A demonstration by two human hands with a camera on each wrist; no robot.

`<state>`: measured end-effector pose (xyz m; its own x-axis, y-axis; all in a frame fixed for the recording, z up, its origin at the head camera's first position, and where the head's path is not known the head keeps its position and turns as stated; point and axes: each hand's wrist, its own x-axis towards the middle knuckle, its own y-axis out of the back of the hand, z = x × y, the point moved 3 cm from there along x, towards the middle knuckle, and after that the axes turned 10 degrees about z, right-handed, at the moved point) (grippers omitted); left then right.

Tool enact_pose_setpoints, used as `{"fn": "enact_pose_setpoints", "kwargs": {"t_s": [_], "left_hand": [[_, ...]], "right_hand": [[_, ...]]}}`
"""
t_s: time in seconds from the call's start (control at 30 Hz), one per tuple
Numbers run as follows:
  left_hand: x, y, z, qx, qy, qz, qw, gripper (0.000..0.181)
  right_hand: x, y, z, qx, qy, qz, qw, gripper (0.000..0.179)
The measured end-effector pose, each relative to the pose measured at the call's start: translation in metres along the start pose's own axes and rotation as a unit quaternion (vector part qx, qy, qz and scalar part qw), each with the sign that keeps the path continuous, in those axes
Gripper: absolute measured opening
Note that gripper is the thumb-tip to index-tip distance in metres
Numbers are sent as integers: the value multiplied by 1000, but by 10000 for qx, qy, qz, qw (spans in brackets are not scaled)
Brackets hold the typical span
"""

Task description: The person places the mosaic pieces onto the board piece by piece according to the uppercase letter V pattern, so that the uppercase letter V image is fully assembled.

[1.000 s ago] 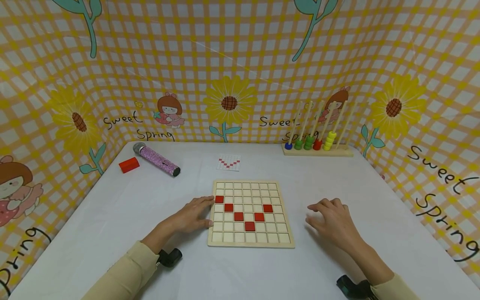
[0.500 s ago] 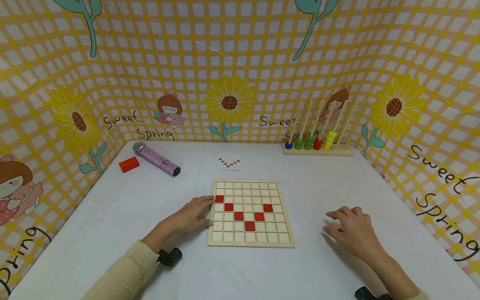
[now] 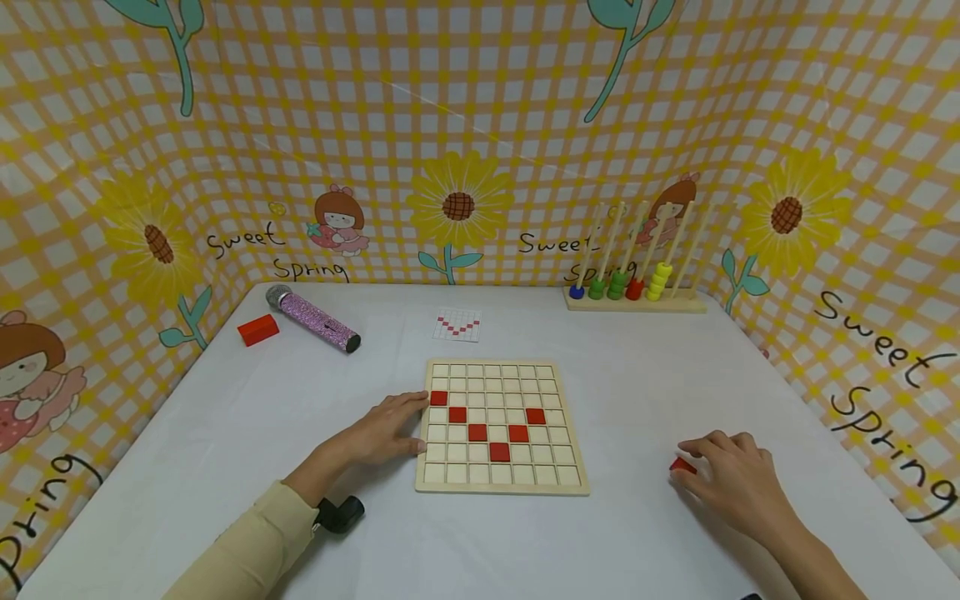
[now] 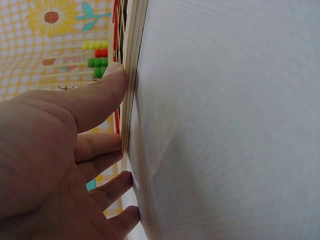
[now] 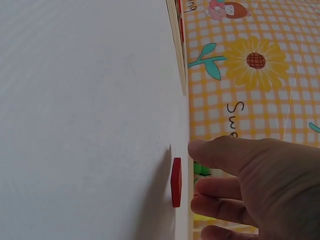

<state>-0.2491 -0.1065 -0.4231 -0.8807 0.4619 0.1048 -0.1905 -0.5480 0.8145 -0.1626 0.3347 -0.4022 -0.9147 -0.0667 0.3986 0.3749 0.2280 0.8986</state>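
A square wooden grid board [image 3: 502, 490] lies in front of the person, with several red square tiles [image 3: 477, 432] set in its cells in a lopsided V. Along its left edge rests the left hand [image 3: 378, 433], thumb and fingertips touching the side of the frame [image 4: 131, 75] in the left wrist view. To the right of the board, the right hand [image 3: 742, 483] is over a loose red tile [image 3: 682, 466]. In the right wrist view that tile [image 5: 176, 182] lies flat on the white cloth, apart from the spread thumb and fingers [image 5: 220, 207].
Behind the board lies a small pattern card [image 3: 457, 325] printed with a red V. A glittery pink microphone [image 3: 313, 318] and a red block [image 3: 258, 330] are at back left. A wooden bead abacus [image 3: 637, 305] stands at back right. Checked cloth walls surround the table.
The right hand has moved right and towards the person, and now hovers at the loose red tile, which was hidden at first. The left hand and board have stayed put.
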Motion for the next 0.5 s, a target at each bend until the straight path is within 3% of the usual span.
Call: {"fn": "enact_pose_setpoints", "kwargs": {"t_s": [0.13, 0.5], "left_hand": [[0, 0, 0, 20, -3, 0, 10000, 67], [1, 0, 0, 64, 2, -1, 10000, 67]], "right_hand": [[-1, 0, 5, -79, -60, -231, 9997, 37], [-4, 0, 11, -115, -178, -340, 9992, 24]]}}
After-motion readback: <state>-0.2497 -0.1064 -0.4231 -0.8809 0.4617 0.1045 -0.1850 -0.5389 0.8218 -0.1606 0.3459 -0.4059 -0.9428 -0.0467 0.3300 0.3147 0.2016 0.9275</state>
